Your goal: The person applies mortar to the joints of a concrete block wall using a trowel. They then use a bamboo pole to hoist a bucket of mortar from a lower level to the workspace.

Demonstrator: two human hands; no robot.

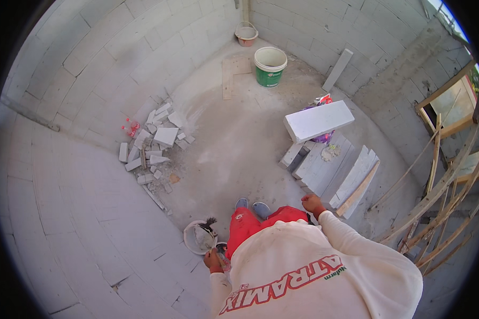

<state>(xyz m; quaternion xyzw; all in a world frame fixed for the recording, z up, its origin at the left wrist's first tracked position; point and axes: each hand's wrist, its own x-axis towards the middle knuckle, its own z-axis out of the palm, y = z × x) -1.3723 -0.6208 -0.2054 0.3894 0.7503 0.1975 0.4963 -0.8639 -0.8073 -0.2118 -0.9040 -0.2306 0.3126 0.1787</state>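
Head view: bucket (188, 243) at left edge of floor (213, 143), presumably for reach.
Cannot tell grip: left hand (213, 260), right hand (312, 203).

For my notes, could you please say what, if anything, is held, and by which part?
Left hand, beside the round white plastic bucket: cannot tell; curled right hand: nothing visible.
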